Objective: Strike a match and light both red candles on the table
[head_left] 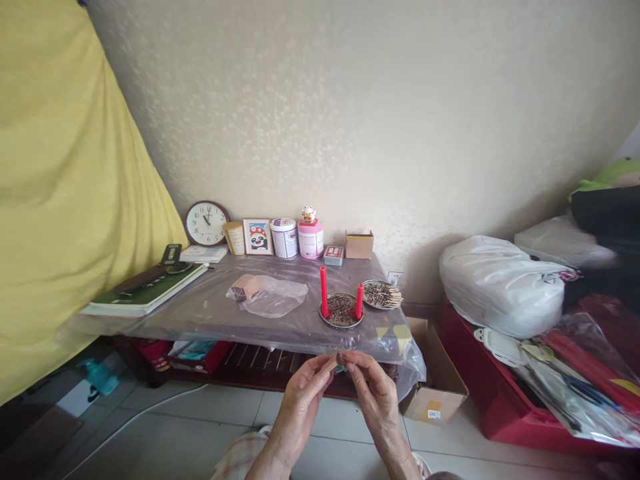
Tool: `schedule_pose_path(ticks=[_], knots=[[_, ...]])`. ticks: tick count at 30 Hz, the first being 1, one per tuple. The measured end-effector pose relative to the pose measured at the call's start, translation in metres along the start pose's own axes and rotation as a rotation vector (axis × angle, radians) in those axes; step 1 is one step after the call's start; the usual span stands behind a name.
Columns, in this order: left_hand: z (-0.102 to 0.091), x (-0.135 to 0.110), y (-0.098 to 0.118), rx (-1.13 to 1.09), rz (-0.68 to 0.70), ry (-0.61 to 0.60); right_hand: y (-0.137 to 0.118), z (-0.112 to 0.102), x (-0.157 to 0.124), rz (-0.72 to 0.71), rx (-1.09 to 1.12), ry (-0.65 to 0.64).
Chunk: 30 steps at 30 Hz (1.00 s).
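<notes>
My left hand (306, 393) is closed on a small tan box (330, 365) that looks like a matchbox. Close against it, my right hand (373, 393) pinches something thin and small, apparently a matchstick, mostly hidden by the fingers. Both hands are held up in front of the table's near edge. Beyond them, a tall red candle (324, 293) and a shorter red candle (359, 301) stand upright on a round metal plate (345, 325) strewn with dark bits. Behind it to the right, another plate (369, 305) carries dark bits and several pale sticks (393, 296).
Plastic sheeting covers the low table (200, 317). A small cardboard box (247, 287) lies by a clear bag (277, 297). Along the wall stand a clock (207, 223), canisters (284, 238) and an open carton (359, 245). A red bin (515, 413) and cardboard box (440, 393) are right.
</notes>
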<state>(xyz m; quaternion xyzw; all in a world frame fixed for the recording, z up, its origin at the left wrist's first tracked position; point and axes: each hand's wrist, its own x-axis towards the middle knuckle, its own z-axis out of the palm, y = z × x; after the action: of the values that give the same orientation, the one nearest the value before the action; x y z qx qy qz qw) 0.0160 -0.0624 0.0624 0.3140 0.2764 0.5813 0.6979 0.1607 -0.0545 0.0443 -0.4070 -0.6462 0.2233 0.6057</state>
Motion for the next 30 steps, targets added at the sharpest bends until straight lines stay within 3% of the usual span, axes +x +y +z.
schedule_pose_path(ticks=[12,26,30], knots=[[0.000,-0.002,0.000,-0.024,-0.038,0.009,-0.008,-0.002,0.002,-0.074,-0.148,0.059],[0.002,-0.001,-0.001,-0.057,-0.021,-0.015,-0.011,-0.003,0.003,-0.286,-0.324,0.086],[0.000,0.001,-0.004,-0.051,-0.026,0.032,-0.025,-0.008,0.003,-0.307,-0.308,0.170]])
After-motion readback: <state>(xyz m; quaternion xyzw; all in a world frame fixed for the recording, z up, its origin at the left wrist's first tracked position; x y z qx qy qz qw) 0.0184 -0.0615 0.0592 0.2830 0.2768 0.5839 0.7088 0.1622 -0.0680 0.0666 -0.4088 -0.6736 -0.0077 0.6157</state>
